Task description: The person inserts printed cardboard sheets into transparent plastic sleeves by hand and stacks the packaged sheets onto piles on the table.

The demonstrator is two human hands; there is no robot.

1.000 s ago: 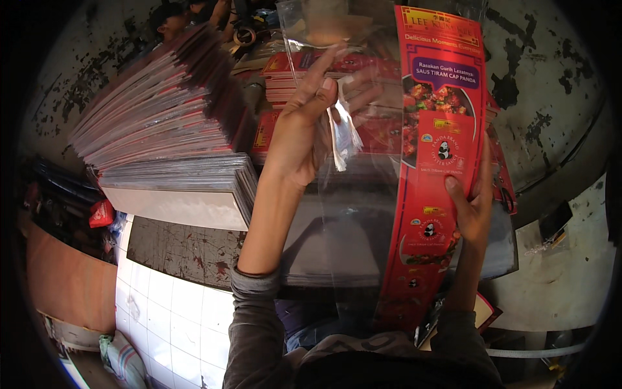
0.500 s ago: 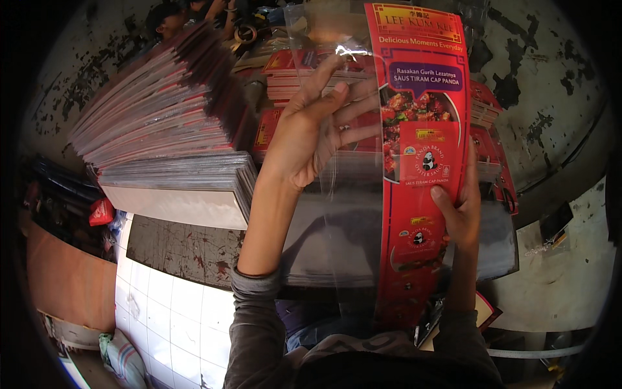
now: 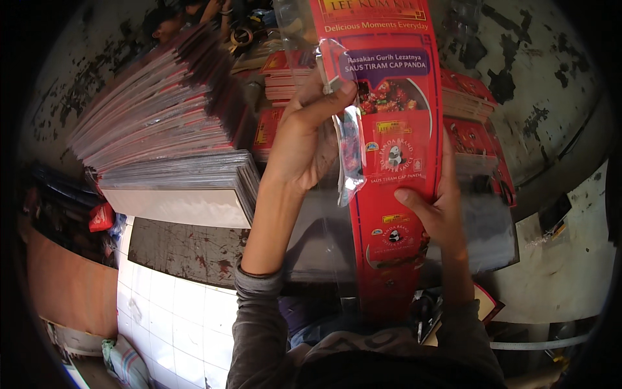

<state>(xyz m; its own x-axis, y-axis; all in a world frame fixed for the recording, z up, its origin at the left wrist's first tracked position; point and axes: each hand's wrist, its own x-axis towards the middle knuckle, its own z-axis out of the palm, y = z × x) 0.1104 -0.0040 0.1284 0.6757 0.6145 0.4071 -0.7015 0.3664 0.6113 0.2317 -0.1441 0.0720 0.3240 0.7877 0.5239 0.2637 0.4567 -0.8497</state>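
Note:
A long red printed card (image 3: 389,194) with food pictures stands before me, its upper end tilted away. My right hand (image 3: 437,211) grips its right edge, thumb on the front and fingers behind. A clear plastic sleeve (image 3: 350,152) lies along the card's left side and overlaps part of its front, crinkled and shining. My left hand (image 3: 303,133) is closed on the sleeve's left edge, thumb in front. The other fingers of that hand are mostly hidden behind the plastic, and how far the card sits inside it I cannot tell.
At the left leans a fanned pile of sleeved red cards (image 3: 162,110) on a grey stack (image 3: 181,175). Red card stacks (image 3: 470,97) stand behind my hands. Clear plastic sheets (image 3: 311,253) cover the worktable (image 3: 175,249). Another person (image 3: 162,21) is at the far left.
The red card has shifted left toward my left hand, along with my right hand. My left fingers, spread behind the clear sleeve before, have closed on its edge, and the plastic now laps over the card.

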